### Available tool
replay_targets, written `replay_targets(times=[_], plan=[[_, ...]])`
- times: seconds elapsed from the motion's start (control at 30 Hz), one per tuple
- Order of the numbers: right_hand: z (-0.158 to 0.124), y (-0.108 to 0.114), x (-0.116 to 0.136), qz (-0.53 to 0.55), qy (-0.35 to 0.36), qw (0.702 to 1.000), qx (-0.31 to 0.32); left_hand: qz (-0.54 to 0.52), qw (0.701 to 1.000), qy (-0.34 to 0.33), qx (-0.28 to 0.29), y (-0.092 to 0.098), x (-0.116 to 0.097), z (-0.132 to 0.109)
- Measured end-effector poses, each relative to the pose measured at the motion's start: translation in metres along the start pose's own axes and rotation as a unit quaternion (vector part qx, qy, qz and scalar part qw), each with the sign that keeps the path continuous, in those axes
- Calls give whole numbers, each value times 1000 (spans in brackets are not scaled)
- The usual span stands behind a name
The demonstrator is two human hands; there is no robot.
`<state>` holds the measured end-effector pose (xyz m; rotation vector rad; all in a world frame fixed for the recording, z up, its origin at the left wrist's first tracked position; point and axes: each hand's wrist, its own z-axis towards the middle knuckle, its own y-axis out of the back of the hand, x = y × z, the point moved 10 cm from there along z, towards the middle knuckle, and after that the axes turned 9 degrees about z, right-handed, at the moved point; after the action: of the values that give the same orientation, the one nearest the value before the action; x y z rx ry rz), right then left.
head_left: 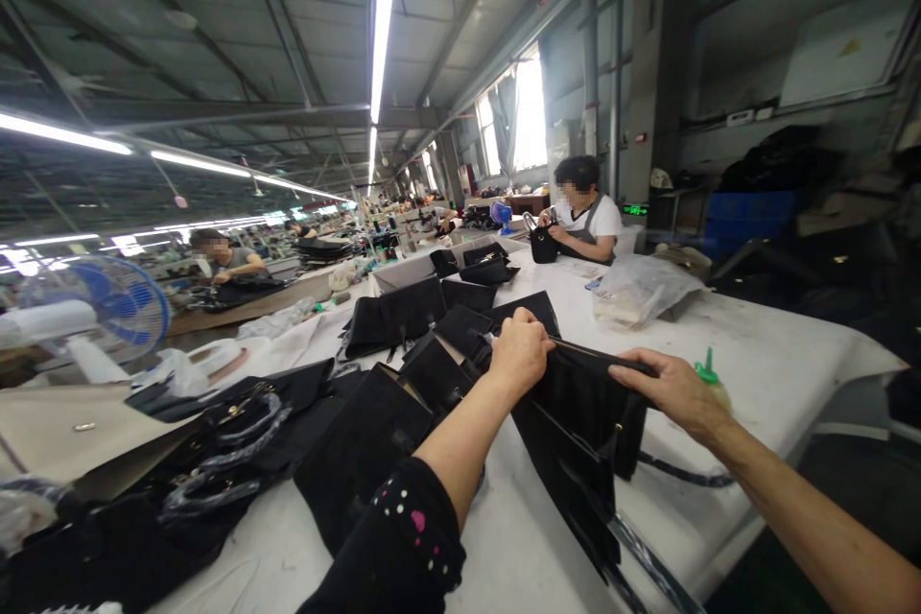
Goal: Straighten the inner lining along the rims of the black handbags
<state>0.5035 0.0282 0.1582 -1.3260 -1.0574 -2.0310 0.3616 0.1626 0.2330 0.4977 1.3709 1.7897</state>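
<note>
A black handbag (576, 413) hangs tilted over the white table between my two hands. My left hand (519, 350) is closed on the far end of its top edge, the fingertips partly hidden. At the near end of that edge, my right hand (673, 389) pinches the black material between thumb and fingers. A handle wrapped in clear plastic (648, 547) trails below the bag, and another dark strap sticks out to its right. Just left of my left forearm lie several black bag pieces (364, 441).
More black bags with plastic-wrapped handles (216, 489) lie at left. A green-capped bottle (711, 376) stands beyond my right hand, and a clear plastic bag (644, 288) sits farther back. A co-worker (586, 216) handles a black bag across the table. A blue fan (107, 307) stands far left.
</note>
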Motion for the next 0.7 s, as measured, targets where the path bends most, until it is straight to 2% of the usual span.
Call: replay_targets(times=[0.17, 0.37, 0.57, 0.7], plan=[[1, 2, 6, -10, 26, 999, -29, 16, 1000, 15, -1, -5, 1, 3], [3, 4, 16, -53, 27, 997, -46, 49, 998, 30, 1, -9, 0, 5], [5, -1, 26, -70, 36, 996, -35, 78, 996, 39, 4, -12, -1, 8], [10, -2, 30, -119, 53, 991, -35, 79, 996, 48, 6, -14, 1, 11]])
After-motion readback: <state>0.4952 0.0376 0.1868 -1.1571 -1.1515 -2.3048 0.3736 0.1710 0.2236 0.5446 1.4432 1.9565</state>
